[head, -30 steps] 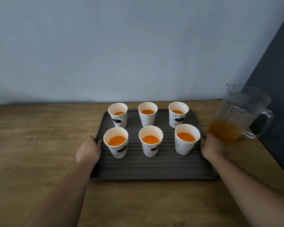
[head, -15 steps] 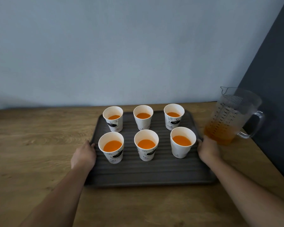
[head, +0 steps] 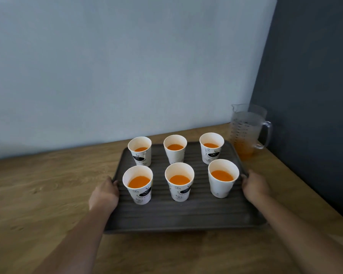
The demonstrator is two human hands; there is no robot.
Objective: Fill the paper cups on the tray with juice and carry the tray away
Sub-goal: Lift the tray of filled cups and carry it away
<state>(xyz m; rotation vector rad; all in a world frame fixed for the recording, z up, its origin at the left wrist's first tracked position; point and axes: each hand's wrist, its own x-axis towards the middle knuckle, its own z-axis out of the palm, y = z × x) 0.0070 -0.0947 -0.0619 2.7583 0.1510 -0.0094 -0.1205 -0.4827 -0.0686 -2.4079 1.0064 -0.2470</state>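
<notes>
Dim, soft even light; slight motion blur; wide-angle edge distortion.

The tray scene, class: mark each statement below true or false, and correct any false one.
1. Six paper cups stand on the tray. True.
2. One cup is empty. False: all six hold orange juice.
3. The pitcher stands on the tray. False: it stands on the table, beyond the tray's right corner.
4. The left hand and right hand grip opposite tray edges. True.
5. The pitcher is full. False: only juice near the bottom.
</notes>
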